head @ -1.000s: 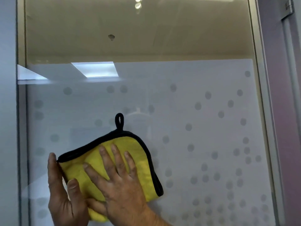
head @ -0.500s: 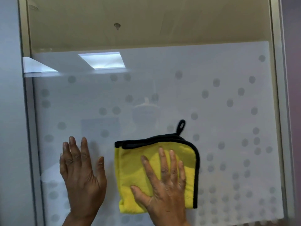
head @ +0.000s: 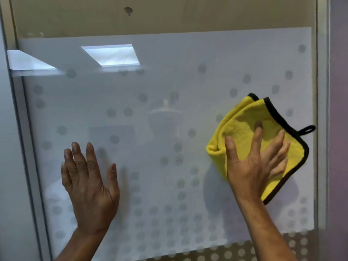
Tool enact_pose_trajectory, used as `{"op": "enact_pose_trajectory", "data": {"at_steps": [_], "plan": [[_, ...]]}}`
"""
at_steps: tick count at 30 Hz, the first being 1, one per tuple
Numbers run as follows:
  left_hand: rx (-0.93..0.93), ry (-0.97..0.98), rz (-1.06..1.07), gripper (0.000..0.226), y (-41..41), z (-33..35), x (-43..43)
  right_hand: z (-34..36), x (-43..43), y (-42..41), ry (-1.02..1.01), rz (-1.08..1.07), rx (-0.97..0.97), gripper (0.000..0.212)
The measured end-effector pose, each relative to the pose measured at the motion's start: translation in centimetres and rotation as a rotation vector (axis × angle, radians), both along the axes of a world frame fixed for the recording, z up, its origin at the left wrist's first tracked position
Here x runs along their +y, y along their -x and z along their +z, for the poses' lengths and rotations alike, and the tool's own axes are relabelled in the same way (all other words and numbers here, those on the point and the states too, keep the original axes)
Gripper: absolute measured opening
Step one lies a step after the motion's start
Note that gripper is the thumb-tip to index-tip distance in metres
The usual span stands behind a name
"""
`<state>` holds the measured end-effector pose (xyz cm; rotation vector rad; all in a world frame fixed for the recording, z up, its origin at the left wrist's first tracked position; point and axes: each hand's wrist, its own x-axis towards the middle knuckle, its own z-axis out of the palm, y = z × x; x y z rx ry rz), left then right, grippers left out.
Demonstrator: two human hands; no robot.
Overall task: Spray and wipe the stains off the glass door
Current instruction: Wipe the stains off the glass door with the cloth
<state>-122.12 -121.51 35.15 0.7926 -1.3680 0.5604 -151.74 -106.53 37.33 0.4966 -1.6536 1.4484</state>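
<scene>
The glass door [head: 169, 81] fills the view, with a frosted band covered in grey dots and clear glass above. A small dark stain [head: 128, 10] shows on the clear glass near the top. My right hand [head: 252, 162] presses a folded yellow cloth [head: 243, 117] with black trim flat against the frosted glass near the door's right edge, fingers spread. My left hand [head: 88, 178] rests open and flat on the glass at the lower left, holding nothing. No spray bottle is in view.
A metal frame [head: 322, 110] runs down the right side of the glass, with a purple-grey wall beyond it. Another frame post [head: 24, 129] stands on the left. Ceiling lights reflect in the glass at upper left.
My right hand has swept the yellow cloth from the lower left across to the right edge of the glass. My left hand let go of the cloth and lies flat on the glass.
</scene>
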Motion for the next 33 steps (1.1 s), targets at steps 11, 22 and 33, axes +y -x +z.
{"op": "enact_pose_trajectory", "data": {"at_steps": [11,22,33], "plan": [[0.048,-0.009,-0.101,0.072,0.0,0.4,0.5,11.4,-0.7,-3.2,-0.051,0.065,0.229,0.085],[0.264,0.047,-0.459,0.04,1.8,1.2,4.6,6.5,-4.3,-10.7,-0.363,0.249,0.816,0.083],[0.448,-0.494,-0.879,0.008,4.4,4.6,10.4,1.3,-1.7,-9.0,-0.433,0.398,0.74,0.072]]}}
